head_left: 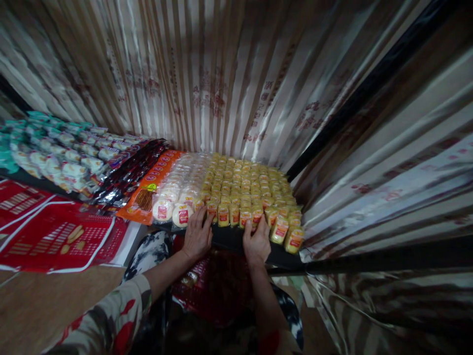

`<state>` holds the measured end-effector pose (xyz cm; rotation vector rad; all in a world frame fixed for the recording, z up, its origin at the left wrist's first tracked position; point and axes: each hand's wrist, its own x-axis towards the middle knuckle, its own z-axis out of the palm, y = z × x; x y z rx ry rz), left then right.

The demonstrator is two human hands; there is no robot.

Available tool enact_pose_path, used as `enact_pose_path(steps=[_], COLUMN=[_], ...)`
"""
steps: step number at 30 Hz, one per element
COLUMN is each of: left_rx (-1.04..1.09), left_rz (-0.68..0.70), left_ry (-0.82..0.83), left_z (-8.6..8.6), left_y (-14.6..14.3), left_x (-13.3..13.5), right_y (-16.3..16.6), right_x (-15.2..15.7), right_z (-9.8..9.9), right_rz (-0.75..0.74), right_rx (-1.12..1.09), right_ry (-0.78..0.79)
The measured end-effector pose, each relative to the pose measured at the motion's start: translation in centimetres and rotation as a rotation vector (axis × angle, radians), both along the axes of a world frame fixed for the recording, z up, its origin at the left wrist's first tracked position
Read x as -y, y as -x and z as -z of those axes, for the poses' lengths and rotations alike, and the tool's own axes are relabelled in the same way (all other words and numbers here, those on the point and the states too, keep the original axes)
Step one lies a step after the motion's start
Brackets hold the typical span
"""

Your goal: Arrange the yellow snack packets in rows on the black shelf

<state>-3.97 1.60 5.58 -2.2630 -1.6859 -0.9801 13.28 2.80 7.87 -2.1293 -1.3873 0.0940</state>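
Rows of small yellow-wrapped snack cakes (242, 183) with red labels stand packed on a dark shelf (227, 240). My left hand (198, 235) rests at the front left of these rows, its fingers slightly apart and touching the wrapped cakes there. At the front row farther right, my right hand (257, 244) has its thumb and fingers on either side of one wrapped snack cake (256, 215). Left of the yellow rows are clear packs of round white crackers (184, 215), close to my left fingers. The undersides of both hands are hidden.
An orange snack bag (142, 197), dark shiny packets (127, 170) and white-and-green packets (70, 153) line the shelf leftward. A striped curtain (221, 74) hangs behind; a dark pole (354, 98) slants at right. Red printed bags (70, 236) lie lower left. Below my hands is a red basket (218, 291).
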Motion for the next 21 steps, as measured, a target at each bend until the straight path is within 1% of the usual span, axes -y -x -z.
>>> enact_pose_path(steps=[2,4,8,12,21], left_rx=[0.051,0.105,0.171,0.179,0.173], left_rz=[-0.054,-0.077,-0.029,0.012,-0.032], left_ry=[0.018,0.044,0.075,0.099,0.01], left_z=[-0.1,-0.2,-0.2,0.2,0.5], left_y=[0.0,-0.2,-0.5,-0.6,-0.7], left_x=[0.4,0.5,0.1,-0.5,-0.4], right_y=[0.0,0.0,0.0,0.1,0.1], right_x=[0.0,0.0,0.0,0.0,0.0], right_z=[0.0,0.0,0.1,0.1,0.0], right_rz=[0.005,0.006,0.007,0.003,0.004], right_rx=[0.002,0.005,0.004,0.017,0.011], right_ry=[-0.004,-0.004,-0.003,-0.019,-0.017])
